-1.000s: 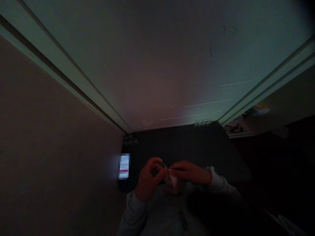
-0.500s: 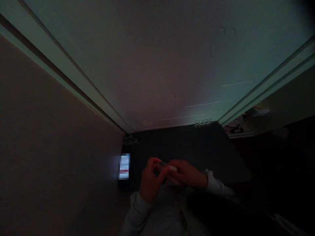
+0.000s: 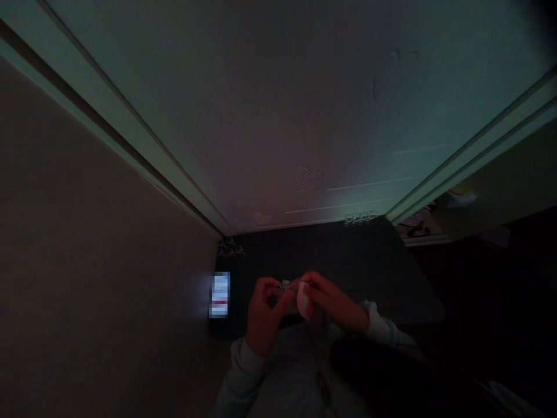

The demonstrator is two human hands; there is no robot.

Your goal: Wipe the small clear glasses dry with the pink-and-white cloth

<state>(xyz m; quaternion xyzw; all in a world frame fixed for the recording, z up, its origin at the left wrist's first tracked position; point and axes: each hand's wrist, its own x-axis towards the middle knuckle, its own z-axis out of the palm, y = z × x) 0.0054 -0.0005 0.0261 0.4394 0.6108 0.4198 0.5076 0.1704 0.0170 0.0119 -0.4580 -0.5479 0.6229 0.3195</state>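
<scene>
The room is very dark. My left hand [image 3: 263, 316] and my right hand [image 3: 333, 302] meet over the near edge of a dark table [image 3: 348, 261]. Together they pinch a small pale object [image 3: 300, 299] between the fingertips; it looks like a bit of paper or wrapper, but I cannot tell what it is. Both wrists wear light grey sleeves.
A lit phone screen [image 3: 220, 295] lies at the table's left edge beside the wall. Small shiny clusters sit at the table's far corners [image 3: 359, 217] [image 3: 230, 248]. A pale door or panel with heart marks [image 3: 307, 177] rises behind the table. Cluttered shelves [image 3: 420, 223] stand at right.
Both hands have risen slightly and shifted the pale object between the fingers; the right hand now turns its pale face toward me. The phone has stayed put.
</scene>
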